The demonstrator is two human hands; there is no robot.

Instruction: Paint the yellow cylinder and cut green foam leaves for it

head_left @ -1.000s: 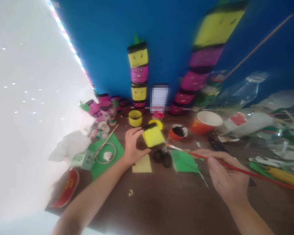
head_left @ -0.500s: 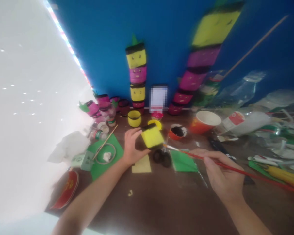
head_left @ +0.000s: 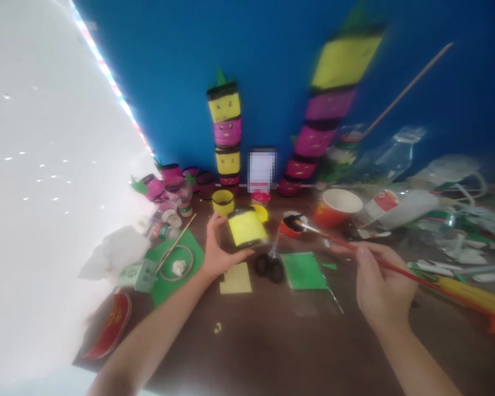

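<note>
My left hand (head_left: 221,250) grips a yellow cup-like piece (head_left: 246,228) with black edges, fingers behind it and thumb underneath. In my right hand (head_left: 385,283) is a long red paintbrush (head_left: 338,241), pinched between thumb and fingers. Its bristles are at the small orange cup of black paint (head_left: 292,225). Below the yellow piece lie black-handled scissors (head_left: 269,268), a pale yellow paper (head_left: 236,278) and a green paper square (head_left: 304,271). Behind it stands another yellow ring-shaped piece (head_left: 223,203) with a dark rim.
Stacks of yellow and magenta face pieces (head_left: 226,132) stand against the blue wall. A large orange paper cup (head_left: 339,207) is beside the paint. Plastic bottles (head_left: 396,154) and scraps crowd the right. On the left are green card (head_left: 177,267) and a red cap-shaped piece (head_left: 114,324).
The brush tip has moved from the yellow piece's edge to the black paint cup, my right hand shifting right. My left hand still holds the yellow piece. The view has shifted slightly.
</note>
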